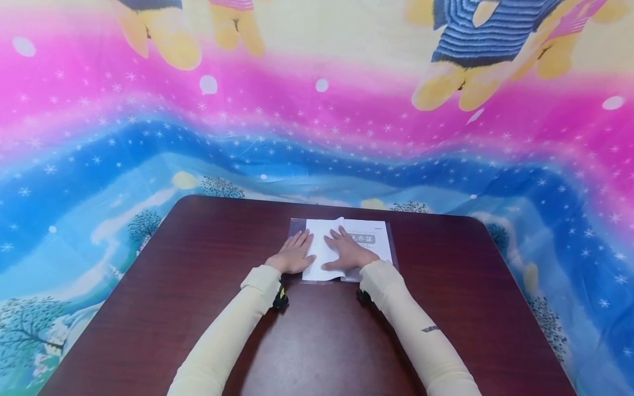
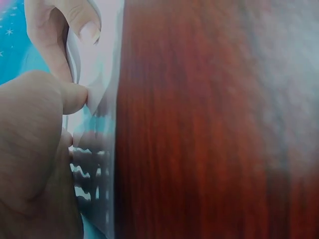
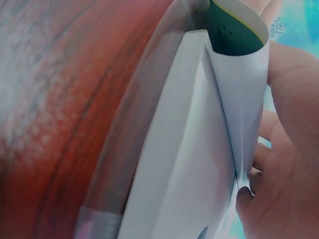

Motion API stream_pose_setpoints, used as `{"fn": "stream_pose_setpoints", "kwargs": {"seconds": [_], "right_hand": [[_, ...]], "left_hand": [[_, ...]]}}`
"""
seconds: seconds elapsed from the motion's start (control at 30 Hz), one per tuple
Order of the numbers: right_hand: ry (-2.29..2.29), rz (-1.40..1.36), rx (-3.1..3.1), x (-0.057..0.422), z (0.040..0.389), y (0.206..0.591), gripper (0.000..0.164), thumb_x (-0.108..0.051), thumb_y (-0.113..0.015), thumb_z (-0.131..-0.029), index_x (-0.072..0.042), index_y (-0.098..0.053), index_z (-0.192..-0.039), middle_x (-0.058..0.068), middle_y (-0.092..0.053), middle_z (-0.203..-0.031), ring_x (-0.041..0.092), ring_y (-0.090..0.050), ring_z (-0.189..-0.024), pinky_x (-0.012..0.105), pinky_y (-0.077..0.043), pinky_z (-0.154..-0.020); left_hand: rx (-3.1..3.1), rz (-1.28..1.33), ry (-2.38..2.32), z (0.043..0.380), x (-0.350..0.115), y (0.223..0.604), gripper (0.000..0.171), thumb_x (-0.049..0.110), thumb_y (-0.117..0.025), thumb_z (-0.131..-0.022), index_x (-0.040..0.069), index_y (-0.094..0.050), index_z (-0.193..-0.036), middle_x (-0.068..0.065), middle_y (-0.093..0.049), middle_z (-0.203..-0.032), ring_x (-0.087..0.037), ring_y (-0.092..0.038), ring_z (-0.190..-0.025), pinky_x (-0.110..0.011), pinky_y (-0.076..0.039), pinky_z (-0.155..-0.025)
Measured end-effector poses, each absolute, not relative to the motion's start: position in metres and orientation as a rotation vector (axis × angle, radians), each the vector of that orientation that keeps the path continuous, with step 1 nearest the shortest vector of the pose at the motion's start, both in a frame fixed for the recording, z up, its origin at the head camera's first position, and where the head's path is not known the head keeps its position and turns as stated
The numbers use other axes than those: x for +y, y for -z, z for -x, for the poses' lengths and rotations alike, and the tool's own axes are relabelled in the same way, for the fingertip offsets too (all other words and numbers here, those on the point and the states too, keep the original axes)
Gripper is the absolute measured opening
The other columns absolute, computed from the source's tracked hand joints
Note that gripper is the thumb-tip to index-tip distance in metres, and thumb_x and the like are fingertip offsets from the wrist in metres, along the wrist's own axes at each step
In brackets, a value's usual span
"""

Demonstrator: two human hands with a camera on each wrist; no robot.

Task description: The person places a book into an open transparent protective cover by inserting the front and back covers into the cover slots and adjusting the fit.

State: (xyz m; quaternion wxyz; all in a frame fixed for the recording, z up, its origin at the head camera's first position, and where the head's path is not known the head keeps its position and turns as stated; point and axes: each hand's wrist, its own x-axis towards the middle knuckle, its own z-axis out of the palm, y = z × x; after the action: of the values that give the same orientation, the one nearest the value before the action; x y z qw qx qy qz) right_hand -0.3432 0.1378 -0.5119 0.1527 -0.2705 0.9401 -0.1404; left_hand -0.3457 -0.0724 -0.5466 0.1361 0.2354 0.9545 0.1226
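A book with a white printed page lies near the table's far side, on a clear plastic sheet that shows past its edges. Its white cover or leaf is folded over, with a raised ridge near the middle. My left hand rests on the left edge, fingers straight. My right hand presses on the white leaf with fingers spread. In the right wrist view, the leaf bends in a curl, green inside, beside the thick page block. The left thumb touches the near edge.
The dark red-brown table has rounded far corners. A colourful cloth backdrop hangs behind it and down both sides. A black wrist device sits under the left cuff.
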Motion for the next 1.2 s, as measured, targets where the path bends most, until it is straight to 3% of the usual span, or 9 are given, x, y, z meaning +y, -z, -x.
{"fn": "stream_pose_setpoints", "kwargs": {"seconds": [0.33,1.2], "right_hand": [[0.46,0.776,2.686,0.14,0.343,0.515,0.089,-0.051,-0.064,-0.082,-0.008,-0.024,-0.148,0.015,-0.009,-0.155,0.034,0.007,-0.142,0.052,-0.011,-0.112],[0.438,0.81,2.684,0.132,0.343,0.516,0.088,-0.057,-0.06,-0.082,-0.013,-0.022,-0.149,0.014,-0.009,-0.155,0.032,0.008,-0.142,0.049,-0.01,-0.113]], "left_hand": [[2.861,-0.796,-0.331,0.34,-0.075,0.544,0.066,0.046,-0.033,-0.098,0.008,-0.016,-0.15,-0.011,-0.009,-0.156,-0.031,-0.007,-0.142,-0.046,-0.011,-0.114],[2.786,-0.797,-0.328,0.338,-0.074,0.531,0.066,0.043,-0.033,-0.099,0.008,-0.012,-0.15,-0.011,-0.004,-0.156,-0.031,-0.003,-0.143,-0.046,-0.009,-0.114]]}}
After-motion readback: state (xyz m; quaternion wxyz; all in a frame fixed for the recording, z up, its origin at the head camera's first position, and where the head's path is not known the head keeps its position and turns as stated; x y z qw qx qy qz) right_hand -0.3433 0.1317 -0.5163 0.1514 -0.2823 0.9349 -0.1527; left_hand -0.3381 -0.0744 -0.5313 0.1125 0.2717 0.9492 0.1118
